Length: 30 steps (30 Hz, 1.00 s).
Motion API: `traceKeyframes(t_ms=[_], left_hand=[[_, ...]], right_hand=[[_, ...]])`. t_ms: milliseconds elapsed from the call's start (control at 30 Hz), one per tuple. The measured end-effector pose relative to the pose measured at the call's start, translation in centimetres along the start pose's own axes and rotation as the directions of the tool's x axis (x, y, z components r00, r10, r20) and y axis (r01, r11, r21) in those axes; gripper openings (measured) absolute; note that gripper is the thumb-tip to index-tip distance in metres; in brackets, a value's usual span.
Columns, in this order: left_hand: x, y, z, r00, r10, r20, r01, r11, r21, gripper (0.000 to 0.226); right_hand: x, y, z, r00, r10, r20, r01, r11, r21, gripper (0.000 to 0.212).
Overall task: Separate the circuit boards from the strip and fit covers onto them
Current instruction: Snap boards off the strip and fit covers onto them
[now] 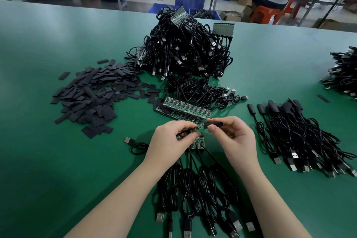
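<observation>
already the right hand [234, 137] pinched a black cover [213, 123], its long axis pointing leftward at the circuit board [197, 128] pinched in the left hand [170, 141]; cover mouth just beside the board's end.

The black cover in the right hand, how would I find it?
Start at the green table and find the two hands near its middle. The right hand pinches a short black tube cover beside the small green circuit board. Unlike the flat covers piled at the left, it is lifted.
</observation>
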<state>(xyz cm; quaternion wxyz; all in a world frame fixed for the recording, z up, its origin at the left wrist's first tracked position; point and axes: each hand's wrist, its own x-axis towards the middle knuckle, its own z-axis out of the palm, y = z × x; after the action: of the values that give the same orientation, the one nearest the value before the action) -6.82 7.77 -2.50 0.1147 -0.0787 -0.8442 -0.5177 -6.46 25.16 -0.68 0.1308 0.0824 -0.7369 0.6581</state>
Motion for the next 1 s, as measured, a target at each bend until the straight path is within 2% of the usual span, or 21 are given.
traceKeyframes(t_ms=[133,233,400,500,600,767,833,900,1000], left_hand=[[-0.01,-0.17,0.02,0.999,0.021,0.031,-0.022,1.0,0.021,0.02],[0.01,-0.2,-0.01,0.999,0.021,0.027,-0.021,1.0,-0.001,0.021],[0.01,-0.21,-0.1,0.998,0.036,0.048,-0.033,0.997,-0.067,0.021],[-0.1,-0.06,-0.23,0.997,0.054,0.053,-0.049,0.994,-0.093,0.022],[-0.23,0.38,-0.31,0.995,0.084,0.05,-0.078,0.991,-0.109,0.025],[-0.39,0.39,-0.04,1.0,0.007,-0.029,-0.009,0.998,-0.065,0.032],[-0.41,0.27,0.05,0.998,0.022,-0.065,-0.024,0.999,-0.024,0.025],[-0.34,0.25,0.04,0.998,0.048,-0.05,-0.049,0.999,-0.019,0.015],[-0.2,0.16,-0.1,0.997,0.072,0.02,-0.071,0.996,-0.06,0.018]], right_hand=[[0.0,-0.14,-0.22,0.998,-0.056,0.034,0.059,0.995,-0.083,0.028],[0.04,-0.31,-0.25,0.998,-0.056,0.04,0.059,0.995,-0.076,0.032],[0.17,-0.5,-0.27,0.994,0.051,0.093,-0.054,0.998,0.027,0.031],[0.12,-0.58,-0.24,0.985,0.118,0.123,-0.129,0.987,0.091,0.022],[-0.08,-0.59,0.0,0.985,0.096,0.141,-0.107,0.992,0.074,0.021],[-0.13,-0.34,0.21,0.992,0.069,0.11,-0.075,0.996,0.051,0.026],[-0.09,-0.1,0.33,0.991,0.099,0.093,-0.106,0.992,0.074,0.026],[-0.09,0.11,0.42,0.989,0.128,0.068,-0.135,0.986,0.1,0.027],[-0.1,0.36,0.45,0.987,0.154,0.043,-0.158,0.978,0.137,0.023]])
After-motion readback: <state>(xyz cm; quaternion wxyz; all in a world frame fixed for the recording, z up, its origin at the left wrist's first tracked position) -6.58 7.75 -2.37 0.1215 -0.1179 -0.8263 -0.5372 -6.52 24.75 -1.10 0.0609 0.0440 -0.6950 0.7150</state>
